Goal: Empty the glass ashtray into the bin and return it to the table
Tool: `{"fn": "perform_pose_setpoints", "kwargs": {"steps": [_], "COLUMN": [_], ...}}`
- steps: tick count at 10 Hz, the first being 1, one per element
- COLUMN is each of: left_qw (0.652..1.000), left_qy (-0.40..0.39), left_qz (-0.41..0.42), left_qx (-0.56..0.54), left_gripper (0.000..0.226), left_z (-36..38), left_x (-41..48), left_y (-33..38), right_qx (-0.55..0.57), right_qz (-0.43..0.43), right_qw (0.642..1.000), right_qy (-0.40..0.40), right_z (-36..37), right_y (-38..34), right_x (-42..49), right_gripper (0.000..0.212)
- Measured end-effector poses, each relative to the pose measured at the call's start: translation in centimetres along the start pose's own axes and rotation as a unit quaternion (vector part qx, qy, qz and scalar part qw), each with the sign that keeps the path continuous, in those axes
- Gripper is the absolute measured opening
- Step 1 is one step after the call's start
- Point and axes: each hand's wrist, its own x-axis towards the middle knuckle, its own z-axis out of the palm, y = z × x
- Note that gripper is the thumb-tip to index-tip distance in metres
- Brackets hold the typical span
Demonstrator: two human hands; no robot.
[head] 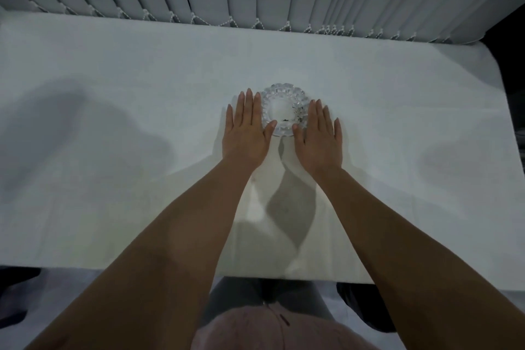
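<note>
Now | ashtray (285,110) on table (142,65) | left hand (247,128), right hand (319,133) flat beside it, grip apart

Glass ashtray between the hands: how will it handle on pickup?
The round cut-glass ashtray looks thick, so probably rigid and heavy for its size. Its faceted rim should give grip, though glass can slip and chip. Dark ash specks inside may spill if tilted. It sits low and flat on the white table, so tipping seems unlikely.

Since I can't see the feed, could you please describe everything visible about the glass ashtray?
The glass ashtray is round, clear and faceted, with a chunky cut rim. It sits upright on the white table, dark ash specks inside its bowl. The left hand and right hand lie flat, flanking it, thumbs at its near rim.
</note>
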Motion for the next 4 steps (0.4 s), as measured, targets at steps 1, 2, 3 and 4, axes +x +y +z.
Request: {"fn": "perform_pose_setpoints", "kwargs": {"steps": [1, 2, 3, 4], "left_qw": [1.000, 0.999, 0.999, 0.999], "left_qy": [-0.023, -0.045, -0.039, -0.021], "left_qz": [-0.009, 0.002, 0.022, 0.025], "left_qx": [0.003, 0.001, -0.005, -0.024], "left_gripper": [0.070, 0.071, 0.069, 0.067], "left_z": [-0.5, -1.5, -2.4, -4.6], "left_x": [1.6, 2.2, 2.2, 2.5], "left_y": [0.4, 0.3, 0.0, 0.5], "right_qx": [-0.003, -0.008, -0.002, -0.009], "right_qz": [0.010, 0.007, -0.005, -0.024], "right_qw": [1.000, 0.999, 1.000, 1.000], "right_qy": [-0.019, -0.036, -0.028, 0.009], "right_z": [-0.5, -1.3, -2.0, -3.7], "right_y": [-0.1, -0.1, 0.1, -0.5], "right_x": [1.6, 1.9, 1.8, 1.9], "right_gripper": [0.065, 0.065, 0.064, 0.062]}}
